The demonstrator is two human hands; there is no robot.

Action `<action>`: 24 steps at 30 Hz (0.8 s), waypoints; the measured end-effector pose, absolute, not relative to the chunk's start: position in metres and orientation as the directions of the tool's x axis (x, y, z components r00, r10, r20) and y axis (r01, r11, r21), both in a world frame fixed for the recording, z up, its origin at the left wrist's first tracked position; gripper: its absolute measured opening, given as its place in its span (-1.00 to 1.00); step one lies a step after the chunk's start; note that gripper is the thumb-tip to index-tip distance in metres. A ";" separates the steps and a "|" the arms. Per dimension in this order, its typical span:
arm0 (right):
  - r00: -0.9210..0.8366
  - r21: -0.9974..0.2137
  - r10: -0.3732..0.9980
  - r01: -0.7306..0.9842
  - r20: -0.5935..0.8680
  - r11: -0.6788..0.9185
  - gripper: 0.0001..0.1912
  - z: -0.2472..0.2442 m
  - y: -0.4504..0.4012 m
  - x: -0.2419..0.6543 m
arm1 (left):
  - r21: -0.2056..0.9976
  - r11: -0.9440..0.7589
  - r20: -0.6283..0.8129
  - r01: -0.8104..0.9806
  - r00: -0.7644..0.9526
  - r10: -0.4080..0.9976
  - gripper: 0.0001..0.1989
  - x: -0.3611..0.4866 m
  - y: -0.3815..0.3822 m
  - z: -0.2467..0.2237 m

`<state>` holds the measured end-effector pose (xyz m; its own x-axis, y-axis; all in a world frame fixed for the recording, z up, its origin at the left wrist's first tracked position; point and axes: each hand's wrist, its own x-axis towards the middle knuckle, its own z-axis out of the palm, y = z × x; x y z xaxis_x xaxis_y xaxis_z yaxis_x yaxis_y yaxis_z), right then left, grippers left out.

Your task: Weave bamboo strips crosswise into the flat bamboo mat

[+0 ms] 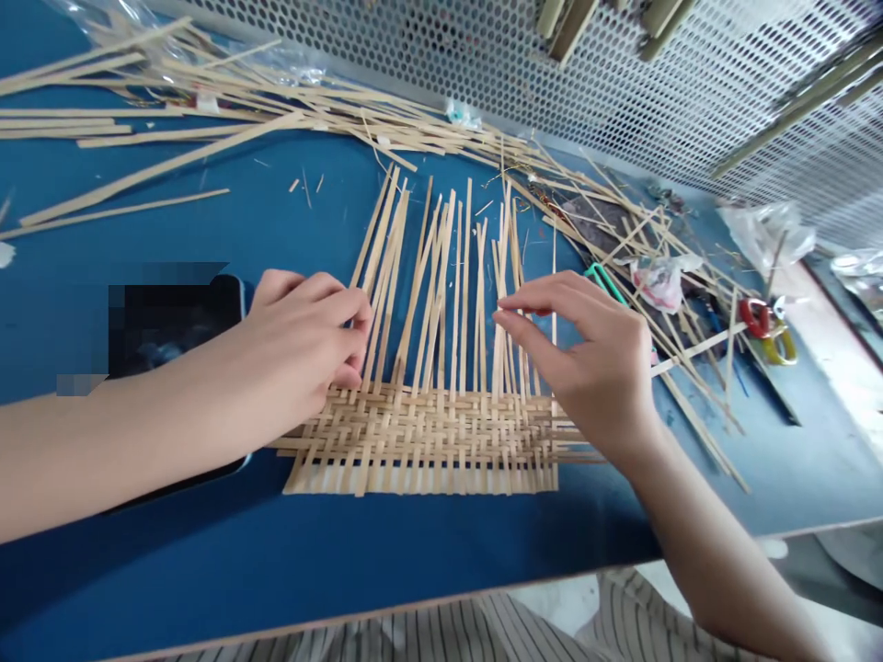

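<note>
Woven bamboo mat (414, 441) band done, upright strips (441, 294) unwoven. Left hand (303, 340) curled against strips, grip unclear; right hand (579, 354) half open, holding nothing

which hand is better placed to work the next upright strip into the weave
Probably the left hand: its fingers are already on the upright strips just above the woven mat, while the right hand hovers beside them.
</note>
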<state>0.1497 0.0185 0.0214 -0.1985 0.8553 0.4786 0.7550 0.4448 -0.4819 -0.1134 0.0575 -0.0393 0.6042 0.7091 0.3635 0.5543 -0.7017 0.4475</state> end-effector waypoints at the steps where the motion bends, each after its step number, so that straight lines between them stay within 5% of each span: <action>1: -0.190 -0.485 0.861 0.759 0.472 0.434 -0.89 0.020 0.019 0.154 | 0.448 -0.704 0.338 0.551 0.625 0.704 -0.74 -0.115 0.059 -0.038; 7: -0.253 -0.512 0.905 0.758 0.342 0.405 -0.90 0.012 0.023 0.179 | 0.219 -0.787 0.309 0.577 0.724 0.617 -0.64 -0.108 0.050 -0.007; 11: -0.320 -0.587 0.924 0.715 0.209 0.381 -0.75 0.016 0.005 0.186 | 0.294 -0.838 0.303 0.460 0.786 0.539 -0.74 -0.085 0.020 0.004; 14: -0.378 -0.630 0.917 0.683 0.129 0.370 -0.55 0.019 -0.019 0.184 | 0.321 -0.850 0.253 0.417 0.828 0.501 -0.59 -0.068 0.006 0.002; 19: -0.460 -0.624 0.871 0.633 0.174 0.458 -0.28 0.010 -0.050 0.176 | 0.355 -0.824 0.213 0.443 0.819 0.532 -0.43 -0.047 0.005 -0.005; 24: -0.464 -0.583 0.860 0.645 0.215 0.493 -0.29 -0.005 -0.057 0.175 | 0.351 -0.794 0.221 0.496 0.780 0.585 -0.50 -0.037 0.001 -0.007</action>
<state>0.1752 -0.0572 -0.0054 -0.4635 0.8597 0.2145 0.6452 0.4934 -0.5833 -0.0367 0.0011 -0.0075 0.7802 0.5852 0.2211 0.4960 -0.7940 0.3514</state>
